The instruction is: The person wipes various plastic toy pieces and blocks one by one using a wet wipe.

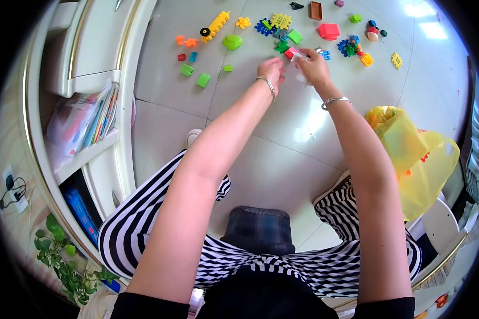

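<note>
One thin white tissue (298, 58) at the right hand (314, 65), beside a small pinkish-red plastic block (290, 52)

The block sits at the right hand's fingertips, above the pale grey tiled floor (266, 159), close to a green gear-shaped plastic piece (282, 47). The right grip looks pinched on the tissue; whether it also clasps the block, I cannot tell. The left hand (271, 72) hovers just beside it, fingers loosely curled; whether anything is between them cannot be made out.

The block should be light, stiff and hard to break, though its smooth faces may slip, more so through tissue. Thumb and forefinger on two opposite sides look the surest hold. The tissue is limp, seems easily torn, and is better gathered in folds than held by an edge.

Near the right forearm slumps a translucent yellow plastic bag (434, 175); a small orange piece (408, 172) shows at it, probably inside, and the rest of its contents are unclear. In the white cabinet with gold trim (96, 45), one compartment holds upright thin booklets (105, 114) and a clear plastic packet (72, 125) with pinkish contents; the compartment below holds a blue box (81, 207). Among the toys lies a brown rectangular tray-like piece (315, 10), its inside too small to judge.
</note>
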Demonstrator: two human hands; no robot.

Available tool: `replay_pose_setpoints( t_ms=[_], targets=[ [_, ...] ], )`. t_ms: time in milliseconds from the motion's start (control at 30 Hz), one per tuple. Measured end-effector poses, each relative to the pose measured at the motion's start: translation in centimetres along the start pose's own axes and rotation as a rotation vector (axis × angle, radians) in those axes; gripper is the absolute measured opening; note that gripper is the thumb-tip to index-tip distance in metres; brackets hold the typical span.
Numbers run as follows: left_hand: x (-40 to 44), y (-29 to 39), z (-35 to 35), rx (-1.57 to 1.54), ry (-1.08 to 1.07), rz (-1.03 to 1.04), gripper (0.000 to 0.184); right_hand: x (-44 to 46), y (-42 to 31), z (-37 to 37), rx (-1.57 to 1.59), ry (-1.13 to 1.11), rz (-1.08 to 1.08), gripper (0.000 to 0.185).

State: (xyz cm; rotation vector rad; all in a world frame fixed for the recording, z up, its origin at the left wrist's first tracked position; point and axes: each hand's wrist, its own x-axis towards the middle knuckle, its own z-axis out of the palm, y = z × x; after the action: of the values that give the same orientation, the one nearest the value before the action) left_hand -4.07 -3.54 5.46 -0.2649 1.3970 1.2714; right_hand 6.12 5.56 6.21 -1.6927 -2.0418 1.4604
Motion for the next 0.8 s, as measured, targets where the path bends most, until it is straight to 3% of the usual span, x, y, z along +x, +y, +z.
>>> replay_pose_setpoints(
  t_ms=[100,167,233,333,567,800],
  targets=[
    [1.5,0.2,0.4,0.061,0.017,0.004,0.034,2.2,1.7,1.4,0.036,-0.046,-0.003,0.045],
    [2.0,0.7,0.8,0.165,-0.067,0.007,0.026,2.5,1.3,1.6,0.282,-0.149,0.034,0.043],
    [2.2,0.6,0.8,0.181,-0.052,0.001,0.027,2.1,1.4,1.5,0.254,-0.167,0.033,0.043],
    [1.6,1.0,0.3,0.023,-0.073,-0.1,0.03,0.6,0.8,1.1,0.302,-0.194,0.047,0.043],
    [-2.3,0.7,-0.1,-0.117,-0.095,-0.017,0.029,-4.1,-1.1,-0.4,0.368,-0.2,0.062,0.037],
    [-11.5,4.4,-1.1,-0.316,-0.396,-0.052,0.029,-11.0,-7.4,-6.1,0.283,-0.251,-0.101,0.035]
  ],
)
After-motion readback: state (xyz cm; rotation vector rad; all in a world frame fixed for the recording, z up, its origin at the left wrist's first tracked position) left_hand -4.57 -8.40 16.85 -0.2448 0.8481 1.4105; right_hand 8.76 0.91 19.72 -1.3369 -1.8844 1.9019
